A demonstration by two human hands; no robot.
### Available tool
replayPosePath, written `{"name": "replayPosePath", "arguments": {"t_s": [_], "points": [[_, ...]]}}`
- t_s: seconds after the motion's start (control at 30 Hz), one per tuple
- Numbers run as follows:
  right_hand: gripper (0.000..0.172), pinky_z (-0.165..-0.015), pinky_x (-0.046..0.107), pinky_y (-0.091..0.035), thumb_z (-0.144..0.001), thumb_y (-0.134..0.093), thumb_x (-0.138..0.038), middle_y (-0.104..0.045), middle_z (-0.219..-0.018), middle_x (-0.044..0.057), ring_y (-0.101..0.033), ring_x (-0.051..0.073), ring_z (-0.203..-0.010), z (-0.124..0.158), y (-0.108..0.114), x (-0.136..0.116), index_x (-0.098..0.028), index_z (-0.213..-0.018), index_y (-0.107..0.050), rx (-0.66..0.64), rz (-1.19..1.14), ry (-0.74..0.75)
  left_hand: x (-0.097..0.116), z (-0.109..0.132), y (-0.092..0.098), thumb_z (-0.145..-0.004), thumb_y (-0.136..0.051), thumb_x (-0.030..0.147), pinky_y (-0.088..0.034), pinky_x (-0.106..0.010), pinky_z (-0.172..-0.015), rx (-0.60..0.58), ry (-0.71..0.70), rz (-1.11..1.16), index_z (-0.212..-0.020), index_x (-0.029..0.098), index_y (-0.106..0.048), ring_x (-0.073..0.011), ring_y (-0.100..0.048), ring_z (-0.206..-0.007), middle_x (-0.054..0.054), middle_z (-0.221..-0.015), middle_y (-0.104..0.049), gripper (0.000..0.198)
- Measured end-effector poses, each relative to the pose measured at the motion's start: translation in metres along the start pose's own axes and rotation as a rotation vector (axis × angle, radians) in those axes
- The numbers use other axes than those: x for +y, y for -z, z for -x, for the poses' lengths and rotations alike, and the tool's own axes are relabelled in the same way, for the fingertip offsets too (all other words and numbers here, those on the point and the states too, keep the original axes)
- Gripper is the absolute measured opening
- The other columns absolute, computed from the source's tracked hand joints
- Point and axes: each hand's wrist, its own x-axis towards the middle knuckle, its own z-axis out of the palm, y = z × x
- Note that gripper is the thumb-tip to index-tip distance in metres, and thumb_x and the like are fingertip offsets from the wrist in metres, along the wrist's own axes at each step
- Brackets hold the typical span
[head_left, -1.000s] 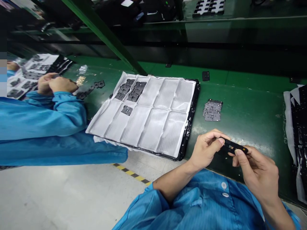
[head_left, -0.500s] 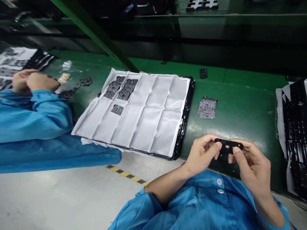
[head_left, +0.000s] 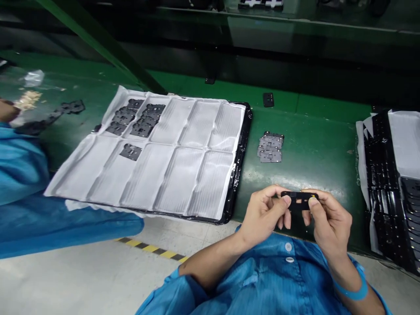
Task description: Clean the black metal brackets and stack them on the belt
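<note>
**Bench observation: small black part held between both hands**

A green work surface (head_left: pixel 315 144) was recorded, bounded behind by a dark raised ledge and in front by a grey floor with a yellow-black striped line. At far left, a co-worker's blue sleeve (head_left: pixel 19 166) was noted at the bench edge, with a chain of dark parts (head_left: pixel 49 116) lying just beyond it. Further right, a black tray (head_left: pixel 241 148) lined with a white ribbed sheet (head_left: pixel 183 166) was observed; grey flat parts (head_left: pixel 136 118) were stacked in its two upper-left pockets, and a single part (head_left: pixel 130 151) was laid in the pocket below. Right of the tray, a small stack of grey parts (head_left: pixel 270 147) was seen on the bare surface, with one small black piece (head_left: pixel 268 99) well behind it.

Nearer the body, a thin black part (head_left: pixel 300 199) was held above the bench edge. Its left end was pinched by the thumb and forefinger of the left hand (head_left: pixel 264 214); its right end was pinched by the right hand (head_left: pixel 330 223), remaining fingers curled beneath. At far right, stacked black trays (head_left: pixel 387 183) partly covered in white sheet were logged.
</note>
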Motion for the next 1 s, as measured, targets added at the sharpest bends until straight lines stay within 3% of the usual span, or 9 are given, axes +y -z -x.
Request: {"name": "replayPosePath", "arguments": {"t_s": [0.47,1.0], "points": [[0.02,-0.049,0.023,-0.048,-0.106,-0.058,-0.024,-0.062,-0.058,-0.005,-0.059,0.012,-0.046,0.0008,0.0026,0.0018,-0.02,-0.109,-0.078,-0.051,0.028,0.088,-0.0004,0.001,-0.0012,-0.091,-0.076,0.066,-0.042,-0.019,-0.042,0.008,0.016,0.015,-0.096,0.014,-0.065,-0.0088,-0.052,-0.038,0.003,-0.05,-0.062,0.053],[0.02,-0.05,0.021,-0.049,-0.106,-0.062,-0.025,-0.059,-0.053,-0.006,-0.056,0.01,-0.044,0.0002,0.0032,0.0017,-0.019,-0.103,-0.082,-0.007,0.057,0.09,-0.0038,0.0021,-0.0007,-0.097,-0.073,0.059,-0.042,-0.019,-0.043,0.018,-0.057,-0.013,-0.096,0.013,-0.067,-0.0086,-0.054,-0.042,0.003,-0.054,-0.06,0.046]]}}
